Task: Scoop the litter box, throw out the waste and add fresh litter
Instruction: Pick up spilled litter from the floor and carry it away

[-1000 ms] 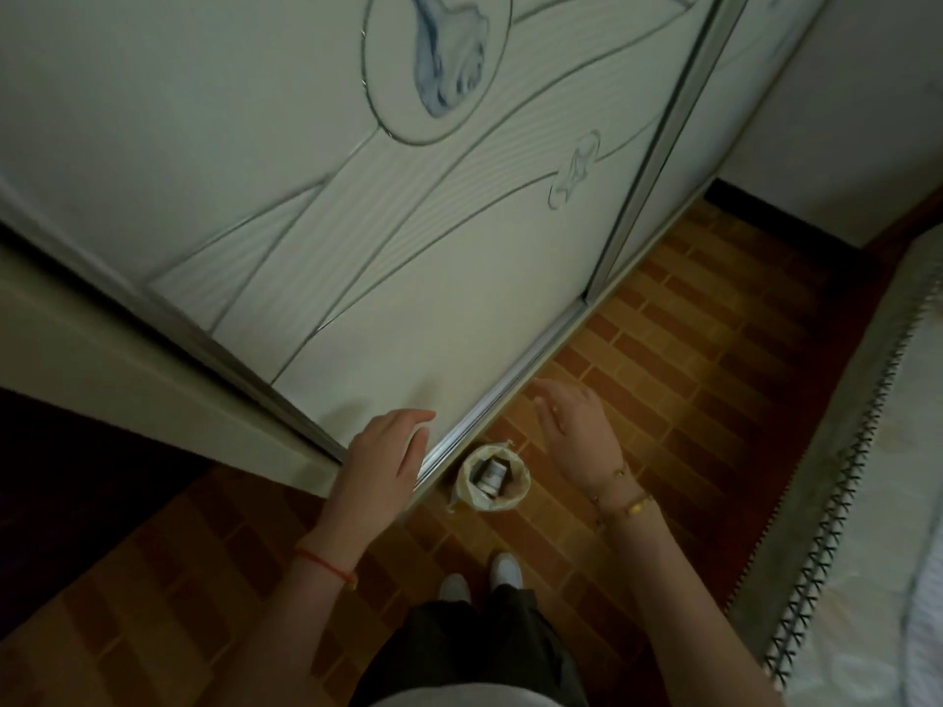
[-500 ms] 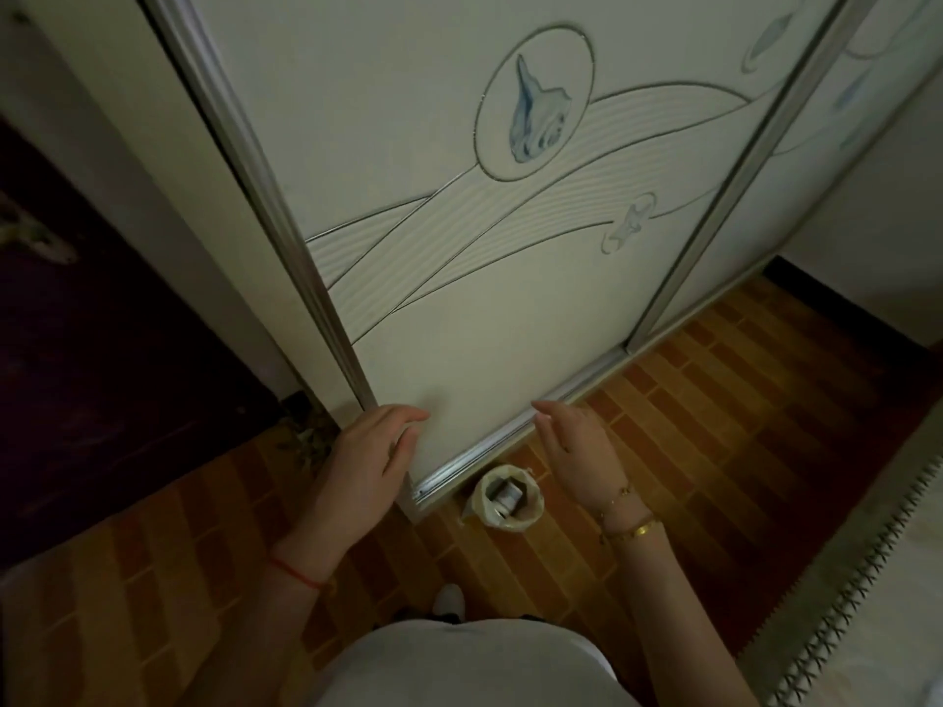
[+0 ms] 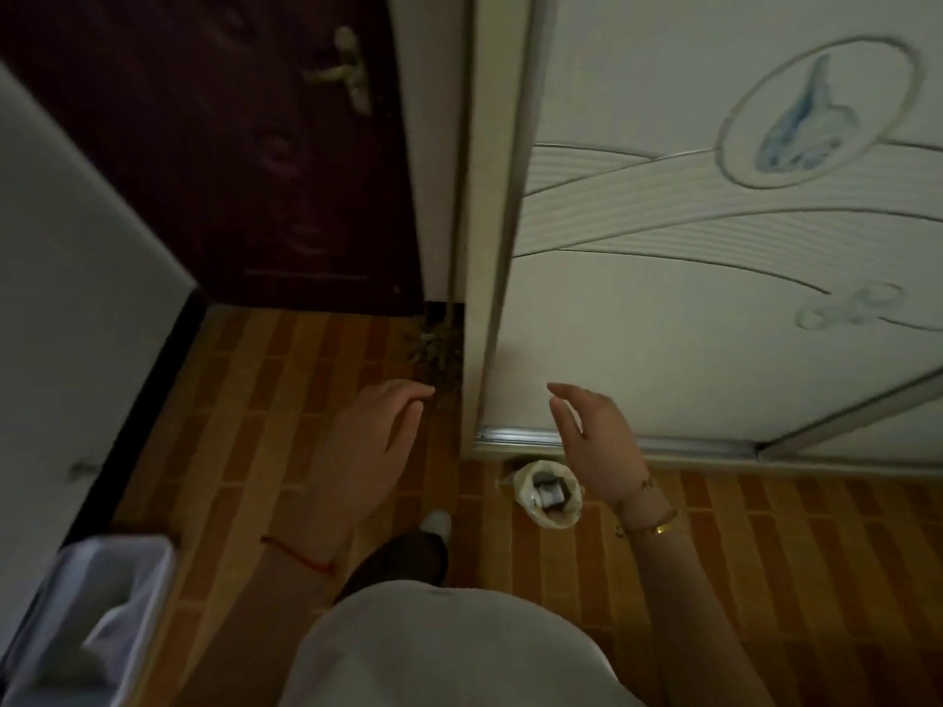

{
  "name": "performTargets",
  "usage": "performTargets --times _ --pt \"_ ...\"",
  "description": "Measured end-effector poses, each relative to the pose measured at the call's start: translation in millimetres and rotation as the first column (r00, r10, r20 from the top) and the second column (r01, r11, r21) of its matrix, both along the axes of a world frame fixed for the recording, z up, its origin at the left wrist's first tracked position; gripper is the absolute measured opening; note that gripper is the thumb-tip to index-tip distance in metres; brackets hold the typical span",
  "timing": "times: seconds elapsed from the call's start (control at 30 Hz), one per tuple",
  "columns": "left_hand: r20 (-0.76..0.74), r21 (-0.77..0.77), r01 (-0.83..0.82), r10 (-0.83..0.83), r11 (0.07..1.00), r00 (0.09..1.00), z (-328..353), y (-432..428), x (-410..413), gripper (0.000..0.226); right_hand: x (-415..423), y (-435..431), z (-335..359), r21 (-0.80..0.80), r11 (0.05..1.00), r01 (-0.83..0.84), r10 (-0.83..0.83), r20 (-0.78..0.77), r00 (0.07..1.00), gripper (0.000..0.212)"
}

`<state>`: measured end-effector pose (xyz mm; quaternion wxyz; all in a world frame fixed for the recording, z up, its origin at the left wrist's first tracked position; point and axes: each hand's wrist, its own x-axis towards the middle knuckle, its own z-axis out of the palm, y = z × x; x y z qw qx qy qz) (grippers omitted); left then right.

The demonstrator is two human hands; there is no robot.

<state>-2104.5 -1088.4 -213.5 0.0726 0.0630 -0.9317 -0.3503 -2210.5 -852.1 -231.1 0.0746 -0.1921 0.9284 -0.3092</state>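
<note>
Two hands, left hand and right hand, one dark red door with one lever handle, one patterned sliding door, one small bag-lined bin, one white bin, one red string bracelet, one gold bangle

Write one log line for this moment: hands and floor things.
left hand: open, empty | right hand: open, empty | small lined pot: floor, beside sliding door | lined bin: near left

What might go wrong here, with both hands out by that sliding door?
The small open bag sits on the floor close to the shoe; a step might tip it. The left hand hovers by the edge of the sliding door, where fingers might get pinched if it slides.
</note>
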Motion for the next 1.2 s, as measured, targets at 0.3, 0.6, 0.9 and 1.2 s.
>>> performTargets --times 0.3,0.6,0.9,1.2 --pt "0.064 -0.048 -0.505 0.507 0.862 0.859 0.6 -51.3 145.5 0.041 44.9 -118.1 4.9 0.005 0.878 -0.478 0.478 0.012 0.878 0.041" --pt "-0.015 -0.043 -0.761 0.761 0.647 0.648 -0.3 -95.2 268.3 0.030 125.5 -252.0 9.2 0.015 0.620 -0.784 0.784 0.019 0.620 0.040" --pt "-0.028 -0.096 -0.938 0.941 0.333 0.337 3.8 -157.6 425.5 0.025 269.9 -405.3 16.1 -0.026 0.320 -0.947 0.947 0.046 0.318 0.037" --pt "0.002 -0.072 -0.995 0.998 0.066 0.066 4.9 -177.4 538.0 0.032 392.0 -499.1 9.3 -0.015 0.050 -0.999 0.997 0.055 0.049 0.036"
